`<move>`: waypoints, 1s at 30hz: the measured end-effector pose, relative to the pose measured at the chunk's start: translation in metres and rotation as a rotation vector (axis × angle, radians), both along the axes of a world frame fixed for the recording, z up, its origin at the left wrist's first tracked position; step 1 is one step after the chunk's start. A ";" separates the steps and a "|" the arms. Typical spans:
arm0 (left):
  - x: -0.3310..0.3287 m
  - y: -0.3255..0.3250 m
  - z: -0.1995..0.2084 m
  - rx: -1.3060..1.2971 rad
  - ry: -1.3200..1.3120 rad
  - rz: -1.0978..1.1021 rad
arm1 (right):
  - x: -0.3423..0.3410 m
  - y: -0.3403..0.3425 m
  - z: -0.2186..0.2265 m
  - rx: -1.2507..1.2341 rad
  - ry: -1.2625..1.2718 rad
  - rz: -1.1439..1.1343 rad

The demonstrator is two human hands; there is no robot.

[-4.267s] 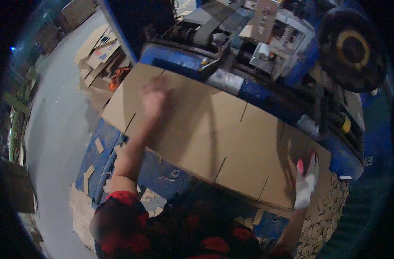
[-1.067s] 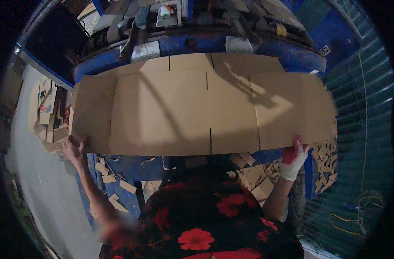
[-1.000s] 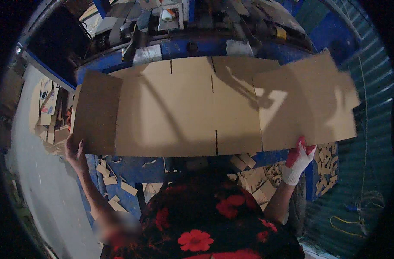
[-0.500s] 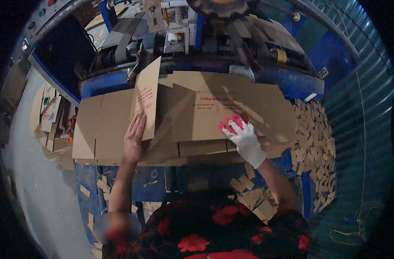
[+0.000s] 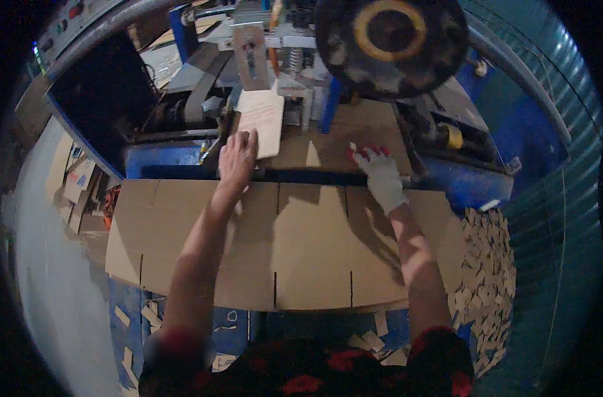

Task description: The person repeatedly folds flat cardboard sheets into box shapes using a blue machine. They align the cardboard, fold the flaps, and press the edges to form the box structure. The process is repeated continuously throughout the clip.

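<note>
A folded brown cardboard box blank (image 5: 374, 122) lies in the machine's gap, partly under its black wheel. Its left panel (image 5: 264, 114), with red print, stands raised and catches the light. My bare left hand (image 5: 238, 157) has its fingers closed on the lower left edge of that panel. On the right part of the same blank rests my right hand (image 5: 381, 175), in a white glove with red fingertips, its fingers spread and pressing down. Beneath both forearms lies another flat cardboard blank (image 5: 308, 251) with dark slots cut in its edges.
A large black wheel (image 5: 391, 40) with a yellowish ring hangs over the machine. A metal bracket (image 5: 250, 56) stands behind the raised panel. Blue machine parts (image 5: 169, 159) flank the gap. Cardboard scraps (image 5: 483, 284) heap at the right; more cardboard pieces (image 5: 80, 178) lie at the left.
Both hands have moved forward, carrying the printed blank off the stack and into the machine's gap. The slotted blank below is now uncovered. The wheel appears lower and larger in view.
</note>
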State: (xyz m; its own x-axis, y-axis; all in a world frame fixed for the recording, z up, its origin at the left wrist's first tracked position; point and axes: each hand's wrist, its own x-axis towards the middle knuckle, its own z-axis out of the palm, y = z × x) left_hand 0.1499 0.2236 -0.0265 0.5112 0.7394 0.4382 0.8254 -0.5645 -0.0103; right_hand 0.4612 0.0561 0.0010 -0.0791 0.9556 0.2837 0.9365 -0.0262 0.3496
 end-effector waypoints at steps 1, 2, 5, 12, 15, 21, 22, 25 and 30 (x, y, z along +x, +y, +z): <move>0.013 0.015 0.003 -0.082 -0.002 0.062 | 0.005 0.019 0.004 -0.029 -0.015 -0.066; 0.023 0.027 0.005 -0.083 -0.136 0.064 | 0.010 0.032 0.009 -0.050 0.001 -0.141; 0.026 0.039 0.003 -0.156 -0.467 -0.104 | 0.030 0.049 0.021 -0.272 0.137 -0.387; -0.187 -0.077 -0.021 -0.186 -0.465 0.442 | 0.024 -0.131 -0.005 0.186 0.608 -0.146; -0.304 -0.125 -0.009 -0.290 -0.046 0.961 | -0.005 -0.236 -0.012 -0.008 0.400 -0.402; -0.394 -0.174 -0.022 -0.376 -0.048 0.806 | -0.034 -0.353 -0.016 0.002 0.260 -0.540; -0.401 -0.175 -0.026 -0.414 -0.034 0.836 | -0.032 -0.371 -0.018 0.021 0.166 -0.568; -0.422 -0.169 -0.034 -0.484 -0.273 0.807 | -0.026 -0.406 -0.035 0.442 0.217 -1.121; -0.449 -0.148 -0.040 -0.559 -0.691 0.760 | -0.043 -0.430 -0.055 1.075 1.933 -0.892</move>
State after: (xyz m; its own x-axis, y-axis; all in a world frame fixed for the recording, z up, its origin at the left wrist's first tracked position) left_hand -0.2986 0.0753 -0.0666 -0.3653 0.9303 -0.0325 0.6856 0.2925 0.6666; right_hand 0.4183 -0.3739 -0.0540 0.9533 0.1233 -0.2755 -0.2831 0.0487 -0.9578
